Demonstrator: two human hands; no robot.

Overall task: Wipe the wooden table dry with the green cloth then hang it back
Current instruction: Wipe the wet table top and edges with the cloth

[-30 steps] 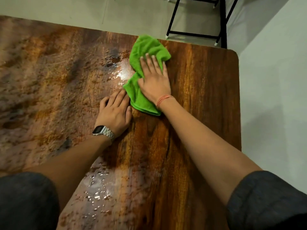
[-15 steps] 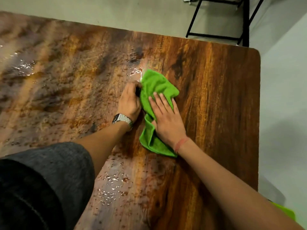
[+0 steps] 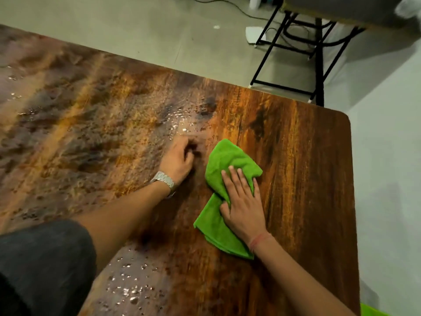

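We press our flat, spread right hand [image 3: 242, 205] on the crumpled green microfibre cloth [image 3: 224, 179], mid-wipe; our curled, empty left hand [image 3: 178, 161] rests beside it. Next, droplets [image 3: 129, 290] on the brown wooden tabletop [image 3: 303, 179] left of the cloth need wiping.

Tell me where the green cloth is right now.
In the head view, the green cloth lies flat on the wooden table near its far right corner, pressed under the right hand, with the left hand just to its left.
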